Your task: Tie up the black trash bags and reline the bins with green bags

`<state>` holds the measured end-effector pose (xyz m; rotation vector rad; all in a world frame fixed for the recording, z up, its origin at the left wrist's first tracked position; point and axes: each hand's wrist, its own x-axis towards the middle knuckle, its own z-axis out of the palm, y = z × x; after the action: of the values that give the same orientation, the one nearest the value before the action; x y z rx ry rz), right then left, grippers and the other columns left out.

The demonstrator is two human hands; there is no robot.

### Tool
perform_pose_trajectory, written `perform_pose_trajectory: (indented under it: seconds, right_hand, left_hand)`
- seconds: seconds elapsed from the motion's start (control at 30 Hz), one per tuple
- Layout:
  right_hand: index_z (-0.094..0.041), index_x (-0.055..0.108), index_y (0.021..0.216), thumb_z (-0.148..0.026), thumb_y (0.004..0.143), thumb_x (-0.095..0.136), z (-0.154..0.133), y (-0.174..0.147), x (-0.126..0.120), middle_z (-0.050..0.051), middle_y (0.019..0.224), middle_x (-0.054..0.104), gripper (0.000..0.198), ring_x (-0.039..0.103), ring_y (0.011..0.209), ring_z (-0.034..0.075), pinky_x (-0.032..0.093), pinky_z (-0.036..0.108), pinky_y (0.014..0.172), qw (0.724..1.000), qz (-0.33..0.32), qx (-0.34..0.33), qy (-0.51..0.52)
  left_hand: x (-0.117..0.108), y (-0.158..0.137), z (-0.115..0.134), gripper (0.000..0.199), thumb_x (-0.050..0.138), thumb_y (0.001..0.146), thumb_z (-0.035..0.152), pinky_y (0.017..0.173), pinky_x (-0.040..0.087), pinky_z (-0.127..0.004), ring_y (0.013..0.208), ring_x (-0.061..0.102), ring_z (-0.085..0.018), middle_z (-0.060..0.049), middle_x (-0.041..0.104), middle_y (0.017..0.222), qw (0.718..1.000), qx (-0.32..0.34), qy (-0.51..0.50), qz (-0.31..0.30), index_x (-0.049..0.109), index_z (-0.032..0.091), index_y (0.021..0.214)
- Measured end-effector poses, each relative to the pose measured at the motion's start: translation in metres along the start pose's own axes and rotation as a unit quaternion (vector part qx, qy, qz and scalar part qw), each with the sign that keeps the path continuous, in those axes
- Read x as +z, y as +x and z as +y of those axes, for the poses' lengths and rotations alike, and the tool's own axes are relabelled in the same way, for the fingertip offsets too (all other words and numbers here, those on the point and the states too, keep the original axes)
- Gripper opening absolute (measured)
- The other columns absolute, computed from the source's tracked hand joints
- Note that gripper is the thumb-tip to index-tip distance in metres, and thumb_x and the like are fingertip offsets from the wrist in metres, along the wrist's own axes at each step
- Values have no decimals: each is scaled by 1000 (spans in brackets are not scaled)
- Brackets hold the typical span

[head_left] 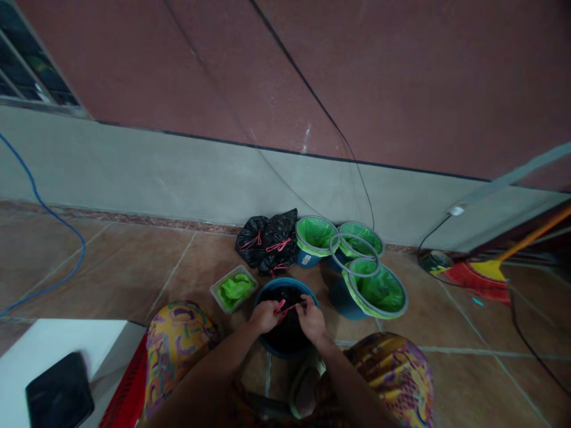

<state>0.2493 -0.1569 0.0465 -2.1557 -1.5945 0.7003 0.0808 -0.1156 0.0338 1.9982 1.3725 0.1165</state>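
Between my knees stands a blue bin (285,282) with a black garbage bag (289,333) inside it. Over the bag, my left hand (266,316) pinches a pink tie string (285,310). My right hand (311,318) is closed on the other part of that same string, on the right side. The string runs between the two hands. Behind the bin, against the wall, sit several black garbage bags (276,235) tied with pink string. To the left of the bin is a clear plastic tub (219,295) holding folded green plastic bags (236,288).
Several blue bins lined with green bags (379,291) stand at the right, with a loose grey rim ring (333,252) resting across them. Farther right lies a red and yellow broom (488,270). A white box (111,345) bearing a black device (60,389) is at lower left; a blue cable (49,211) crosses the floor.
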Motion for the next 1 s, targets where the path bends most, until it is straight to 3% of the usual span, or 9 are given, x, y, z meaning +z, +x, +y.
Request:
perform_pose_trajectory:
  seconds: [0.1,0.23,0.3,0.43,0.63,0.8,1.0]
  right_hand:
    - [-11,41,141,-38,82,56,-3,-9,10,16,137,54,67,50,126,27,41,36,102,998,15,-64,-14]
    - [-20,34,147,-29,72,65,-4,-22,31,13,142,50,82,49,127,31,41,41,101,992,-54,-75,-89]
    - [-20,40,144,-23,75,59,0,-24,38,14,132,59,71,56,120,31,43,41,97,986,-97,-56,-126]
    - [-21,63,119,-10,83,39,8,-16,36,10,104,73,45,66,103,24,45,34,90,982,-128,-39,-132]
    - [-22,65,107,-11,83,38,0,-2,6,6,102,73,38,67,100,19,45,28,89,994,-75,-66,-53]
    - [-23,63,109,-12,82,38,-17,4,-32,5,96,73,39,68,94,19,46,28,86,994,-51,-94,-23]
    - [-24,64,103,-22,79,43,-49,22,-90,4,92,72,32,67,91,22,47,32,86,988,-8,-144,53]
  left_hand:
    - [5,-4,3,17,60,75,24,75,46,-29,89,65,-23,-8,70,94,1000,-5,1,-14,63,18,91]
    - [6,-9,1,42,74,59,21,82,49,-35,98,65,-30,-12,69,104,998,-34,20,-47,63,18,100]
    - [5,-10,-2,54,79,50,18,84,50,-37,99,64,-33,-12,68,106,997,-40,21,-68,63,18,101]
    - [1,-13,-6,59,77,50,17,87,50,-39,102,64,-36,-15,68,107,999,-11,0,-53,64,16,108]
    - [-1,-13,4,78,79,52,27,91,48,-44,107,61,-41,-23,64,115,999,7,-8,-35,57,10,125]
    - [-11,-13,17,71,72,63,36,90,48,-45,106,61,-41,-22,64,115,998,9,-51,24,54,12,127]
    - [-44,-19,29,67,64,71,29,102,42,-39,117,56,-31,-15,60,127,991,46,-81,98,46,18,134]
